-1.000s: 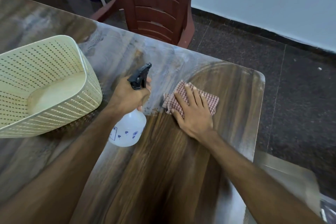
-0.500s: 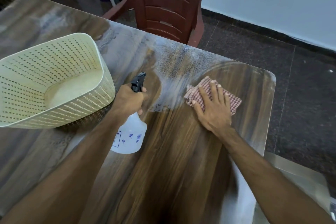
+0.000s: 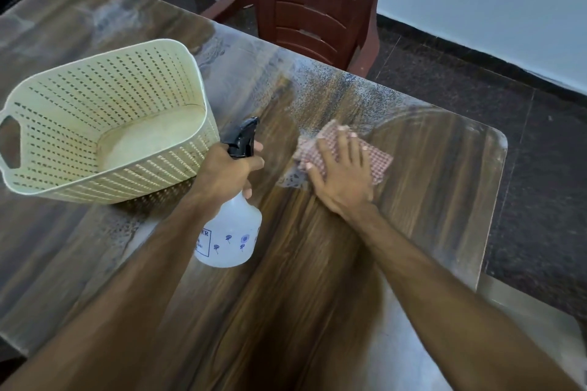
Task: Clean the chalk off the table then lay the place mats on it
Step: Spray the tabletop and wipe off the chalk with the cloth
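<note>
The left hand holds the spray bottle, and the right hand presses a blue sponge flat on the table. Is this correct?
Not fully. In the head view the right hand presses a red-and-white checked cloth flat on the table, not a blue sponge. The left hand does hold the spray bottle.

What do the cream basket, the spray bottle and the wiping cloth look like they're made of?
Basket: moulded plastic, matte cream, with even rows of slots. Spray bottle: translucent white plastic with a black plastic trigger head. Cloth: woven fabric, probably cotton, in a red-and-white check; motion blur hides the weave.
</note>
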